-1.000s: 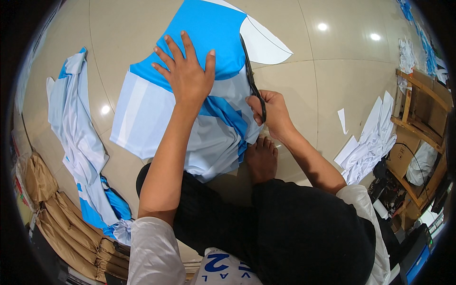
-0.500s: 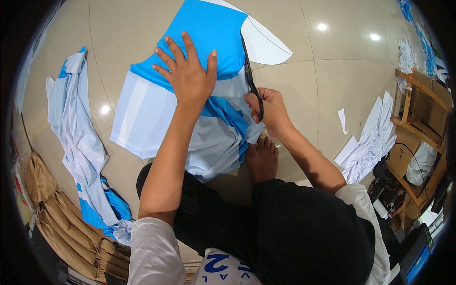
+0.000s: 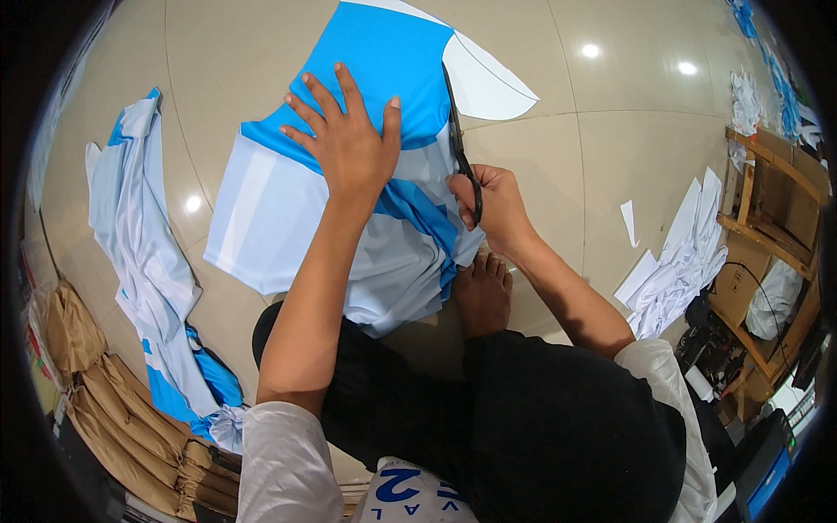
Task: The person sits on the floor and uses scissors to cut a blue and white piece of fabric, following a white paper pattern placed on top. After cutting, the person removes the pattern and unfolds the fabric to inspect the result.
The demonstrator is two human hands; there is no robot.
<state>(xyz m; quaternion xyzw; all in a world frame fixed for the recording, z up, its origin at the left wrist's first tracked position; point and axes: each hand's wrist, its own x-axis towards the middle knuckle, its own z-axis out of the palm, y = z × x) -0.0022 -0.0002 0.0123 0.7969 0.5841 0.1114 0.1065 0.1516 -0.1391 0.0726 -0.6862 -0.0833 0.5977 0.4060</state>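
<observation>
Right hand (image 3: 506, 207) clamped on scissors (image 3: 460, 155), we should flatten the cloth (image 3: 384, 52) beside it with our splayed left hand (image 3: 353, 150)

The head view looks steeply down from above the wearer's black-clad lap (image 3: 567, 427), facing forward over the tiled floor (image 3: 645, 57), so the bottom edge lies nearest the wearer and the top edge farther out. It sits near enough for the forearms (image 3: 309, 305) to rise large from below, with the left fingers (image 3: 351, 91) and right fingers (image 3: 495, 177) farther up. Its wide fisheye sweep reaches a wooden frame (image 3: 764, 241) toward the right rim, within dark corners.
</observation>
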